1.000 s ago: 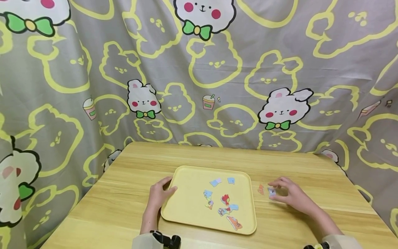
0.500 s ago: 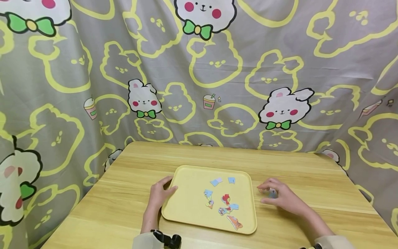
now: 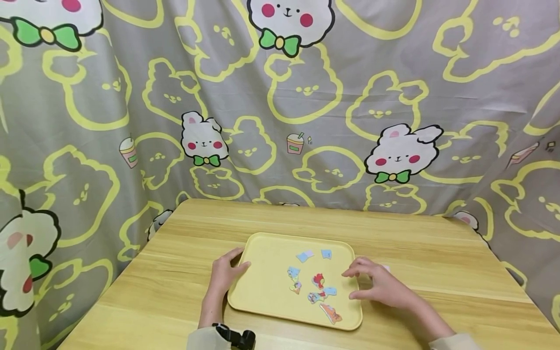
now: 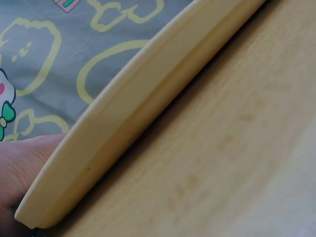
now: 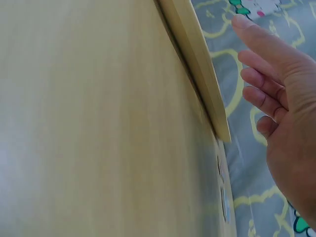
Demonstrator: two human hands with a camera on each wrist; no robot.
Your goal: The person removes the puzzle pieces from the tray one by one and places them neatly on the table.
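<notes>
A yellow tray (image 3: 267,291) lies on the table with several flat cartoon puzzle pieces on it, among them a red one (image 3: 318,280), an orange one (image 3: 331,313) and a blue one (image 3: 326,253). My left hand (image 3: 224,273) grips the tray's left rim, thumb over the edge; in the left wrist view it shows behind the tray wall. Over the right rim hovers my right hand (image 3: 379,284), fingers spread and holding nothing. Two puzzle pieces lie on the wood outside the tray, seen edge-on in the right wrist view, the nearer piece (image 5: 225,205) below the other piece (image 5: 220,168).
The wooden table (image 3: 420,243) extends around the tray on all sides. A grey curtain (image 3: 245,97) with yellow outlines and white rabbits hangs right behind the table's far edge. A black wrist camera (image 3: 238,338) sits at the left sleeve.
My right hand has moved left from the loose pieces beside the tray to above its right rim, now covering most of those pieces. The left hand and tray stay put.
</notes>
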